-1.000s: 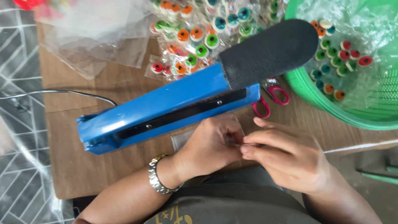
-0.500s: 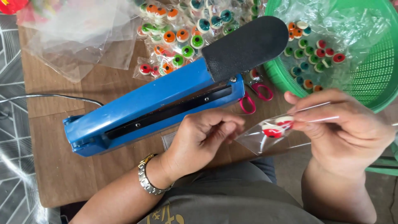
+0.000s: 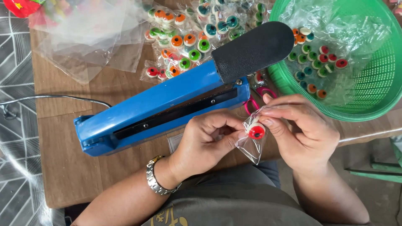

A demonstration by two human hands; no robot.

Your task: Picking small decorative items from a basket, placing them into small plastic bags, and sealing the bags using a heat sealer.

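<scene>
A small clear plastic bag (image 3: pixel 251 146) hangs between both hands, with a round red eyeball-shaped candy (image 3: pixel 256 131) inside it. My right hand (image 3: pixel 301 132) pinches the bag's top edge. My left hand (image 3: pixel 207 142), with a metal watch on its wrist, grips the bag's left side. Just above the hands lies a blue heat sealer (image 3: pixel 163 106) with a black padded handle (image 3: pixel 251 50), its arm lowered.
A green plastic basket (image 3: pixel 377 90) at right holds loose eyeball candies on plastic film. Filled candy bags (image 3: pixel 184 42) are piled behind the sealer, empty clear bags (image 3: pixel 83 37) at top left. Pink-handled scissors (image 3: pixel 253 102) lie by the sealer. A cable (image 3: pixel 50 98) runs off left.
My right hand has brought the bag leftwards and closer to my left hand, which now grips it. A second ago both hands were joined with no candy visible.
</scene>
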